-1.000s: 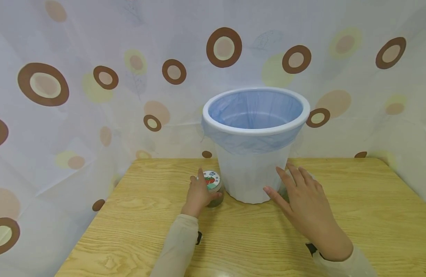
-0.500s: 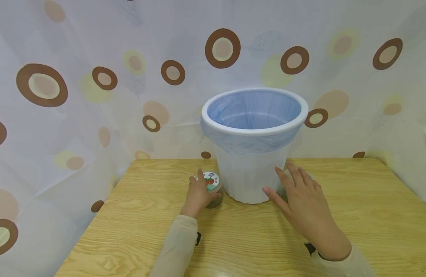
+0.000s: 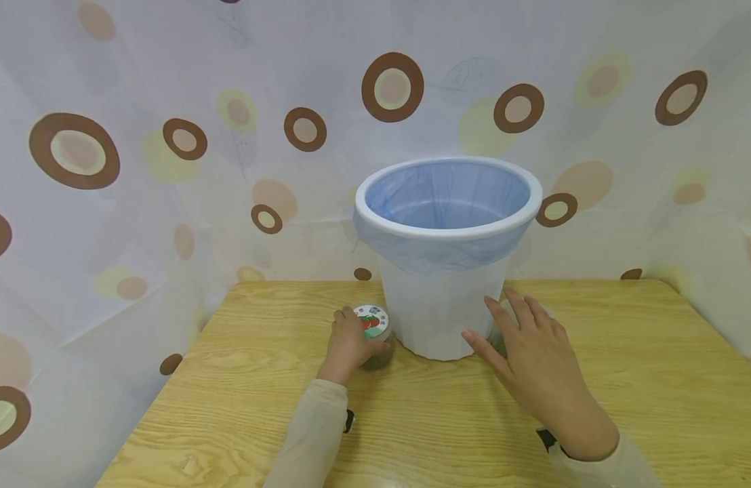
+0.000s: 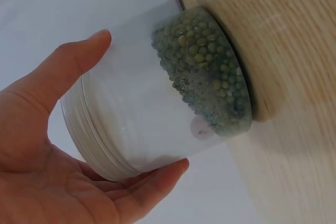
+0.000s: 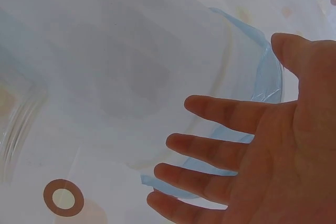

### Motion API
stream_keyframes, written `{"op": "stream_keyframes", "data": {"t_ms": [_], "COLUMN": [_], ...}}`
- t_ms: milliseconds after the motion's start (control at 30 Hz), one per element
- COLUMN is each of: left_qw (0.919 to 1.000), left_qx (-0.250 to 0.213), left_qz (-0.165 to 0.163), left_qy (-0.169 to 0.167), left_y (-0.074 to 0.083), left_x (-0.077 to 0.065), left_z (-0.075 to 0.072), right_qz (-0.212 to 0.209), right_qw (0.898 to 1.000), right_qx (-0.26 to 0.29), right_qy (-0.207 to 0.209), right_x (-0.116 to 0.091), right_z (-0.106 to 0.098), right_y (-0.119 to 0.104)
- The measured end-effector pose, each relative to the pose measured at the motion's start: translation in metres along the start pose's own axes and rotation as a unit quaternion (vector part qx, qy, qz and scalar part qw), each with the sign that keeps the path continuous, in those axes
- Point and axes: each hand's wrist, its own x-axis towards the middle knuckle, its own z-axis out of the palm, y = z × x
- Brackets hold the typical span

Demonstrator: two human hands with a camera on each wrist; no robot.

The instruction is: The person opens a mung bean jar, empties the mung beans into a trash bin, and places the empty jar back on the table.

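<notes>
Left of the bin (image 3: 442, 305), the left hand (image 3: 343, 349) grips a lidded jar (image 4: 142, 103) (presumably for steadiness), while the right hand (image 3: 541, 369) spreads wide, holding nothing.

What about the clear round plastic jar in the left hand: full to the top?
No: round green beans fill only the bottom of the jar.

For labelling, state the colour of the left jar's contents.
The contents look mostly green, clearest in the left wrist view.

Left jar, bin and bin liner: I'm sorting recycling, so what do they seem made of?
Left jar: clear, smooth plastic or glass; mung beans show through. Bin: probably plastic, smooth white, rounded rim. Bin liner: likely plastic film, thin, wrinkled, translucent.
</notes>
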Motion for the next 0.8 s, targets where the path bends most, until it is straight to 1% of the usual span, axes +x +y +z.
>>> {"op": "stream_keyframes", "data": {"t_ms": [233, 433, 600, 800], "left_qw": [1.0000, 0.9996, 0.9986, 0.9977], "left_qx": [0.007, 0.024, 0.038, 0.015], "left_qz": [-0.004, -0.008, 0.002, 0.003], "left_qy": [-0.005, -0.012, -0.036, -0.067], "left_y": [0.003, 0.007, 0.012, 0.020], "left_x": [-0.002, -0.004, -0.009, -0.014], "left_z": [-0.001, -0.005, -0.010, -0.017], "right_qz": [-0.001, 0.005, 0.003, 0.000], "right_qw": [1.000, 1.000, 1.000, 1.000], "right_qx": [0.000, -0.002, -0.004, -0.005], "right_qy": [0.002, -0.010, -0.010, -0.003], "right_x": [0.000, -0.001, -0.001, -0.001], "right_z": [-0.001, -0.002, -0.002, -0.002], "right_y": [0.001, 0.001, 0.001, 0.001]}}
